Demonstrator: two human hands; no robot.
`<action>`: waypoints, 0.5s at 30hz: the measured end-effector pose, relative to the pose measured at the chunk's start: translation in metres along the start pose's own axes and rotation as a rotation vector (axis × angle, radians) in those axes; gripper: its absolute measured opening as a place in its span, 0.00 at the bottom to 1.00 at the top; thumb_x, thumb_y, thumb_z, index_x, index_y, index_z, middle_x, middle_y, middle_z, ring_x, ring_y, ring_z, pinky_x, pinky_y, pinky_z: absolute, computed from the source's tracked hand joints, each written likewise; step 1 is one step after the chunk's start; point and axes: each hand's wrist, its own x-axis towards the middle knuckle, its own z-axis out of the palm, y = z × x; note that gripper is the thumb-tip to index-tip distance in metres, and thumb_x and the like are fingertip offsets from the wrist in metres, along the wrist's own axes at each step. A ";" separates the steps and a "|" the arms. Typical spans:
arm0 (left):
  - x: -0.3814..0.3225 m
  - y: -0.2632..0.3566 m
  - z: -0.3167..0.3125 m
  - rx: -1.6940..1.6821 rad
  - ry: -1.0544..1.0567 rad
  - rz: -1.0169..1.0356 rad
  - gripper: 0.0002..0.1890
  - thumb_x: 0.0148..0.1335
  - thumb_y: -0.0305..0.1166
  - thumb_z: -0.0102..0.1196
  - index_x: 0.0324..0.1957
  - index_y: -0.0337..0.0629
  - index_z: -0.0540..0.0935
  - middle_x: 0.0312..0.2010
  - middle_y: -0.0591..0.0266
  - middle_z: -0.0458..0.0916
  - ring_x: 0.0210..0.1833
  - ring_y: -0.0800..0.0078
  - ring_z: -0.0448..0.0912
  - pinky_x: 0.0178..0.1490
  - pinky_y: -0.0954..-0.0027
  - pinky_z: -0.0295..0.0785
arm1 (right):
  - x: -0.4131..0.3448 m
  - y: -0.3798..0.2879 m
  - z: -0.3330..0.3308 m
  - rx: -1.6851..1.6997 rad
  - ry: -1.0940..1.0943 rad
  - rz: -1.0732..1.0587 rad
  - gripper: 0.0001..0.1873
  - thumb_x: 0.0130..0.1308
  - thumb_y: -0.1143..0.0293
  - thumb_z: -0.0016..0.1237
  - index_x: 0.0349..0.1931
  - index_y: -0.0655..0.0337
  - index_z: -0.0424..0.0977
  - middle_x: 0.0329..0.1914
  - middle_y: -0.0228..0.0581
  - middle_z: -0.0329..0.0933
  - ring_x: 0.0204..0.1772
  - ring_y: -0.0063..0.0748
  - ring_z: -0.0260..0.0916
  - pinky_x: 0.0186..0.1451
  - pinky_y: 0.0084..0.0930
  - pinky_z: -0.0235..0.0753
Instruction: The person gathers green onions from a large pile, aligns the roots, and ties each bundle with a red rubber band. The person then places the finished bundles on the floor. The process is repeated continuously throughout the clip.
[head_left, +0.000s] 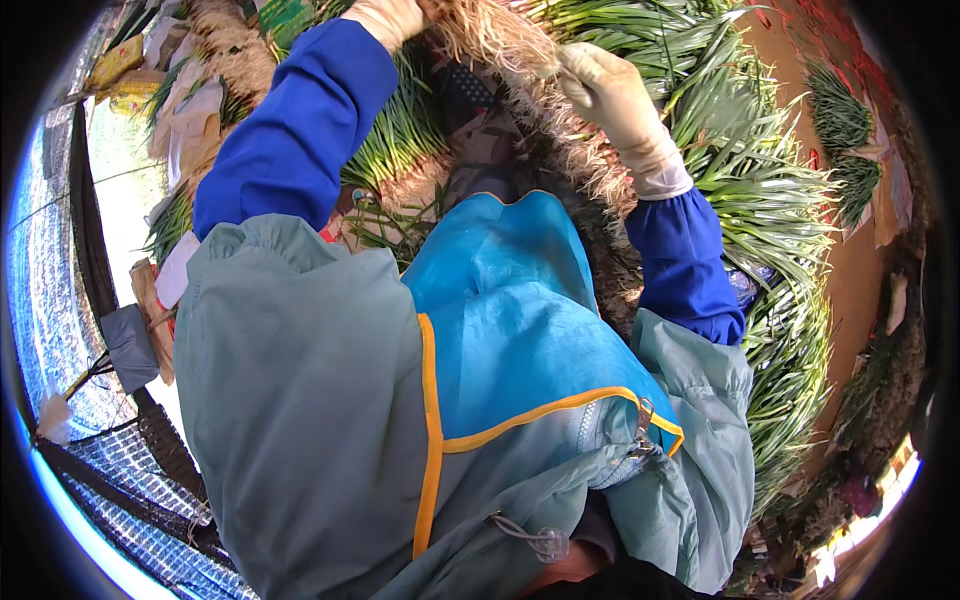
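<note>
Both of my hands wear pale gloves, with blue sleeves at the wrists. At the top edge, partly cut off, my left hand (386, 19) is closed at the left end of a bundle of pale, stringy roots (495, 37). Fingers of my right hand (604, 82) pinch the right end of these roots. Under and beside that hand runs a long row of root ends (570, 142), with long green leaves (675, 67) spreading to the right. They look like garlic greens or a similar plant; the exact kind I cannot tell.
A blue apron with yellow edging (517, 330) covers my lap. Another bunch of greens (397, 135) lies between my arms. More small bunches (840, 120) lie on brown ground at the far right. Yellow packets (124, 75) and dark netting (112, 465) are at the left.
</note>
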 end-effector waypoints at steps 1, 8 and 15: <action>-0.004 0.012 -0.021 0.085 0.111 0.018 0.21 0.57 0.25 0.54 0.54 0.42 0.69 0.41 0.61 0.79 0.44 0.68 0.78 0.42 0.56 0.77 | -0.014 0.004 -0.010 -0.048 0.023 -0.019 0.15 0.69 0.59 0.42 0.37 0.62 0.76 0.15 0.20 0.56 0.19 0.12 0.47 0.21 0.12 0.45; -0.052 0.002 -0.106 -0.190 -0.257 0.146 0.27 0.55 0.29 0.58 0.58 0.42 0.69 0.47 0.62 0.79 0.63 0.52 0.66 0.64 0.34 0.57 | -0.013 0.028 -0.019 -0.121 0.205 0.131 0.12 0.68 0.65 0.45 0.45 0.61 0.77 0.27 0.25 0.74 0.27 0.11 0.63 0.30 0.11 0.61; -0.041 -0.047 -0.168 -0.513 -0.405 -0.091 0.35 0.50 0.27 0.60 0.62 0.41 0.64 0.50 0.58 0.78 0.64 0.54 0.65 0.68 0.40 0.53 | 0.121 0.071 0.104 -0.219 -0.139 -0.240 0.29 0.54 0.72 0.59 0.58 0.54 0.68 0.58 0.38 0.64 0.58 0.32 0.65 0.60 0.25 0.66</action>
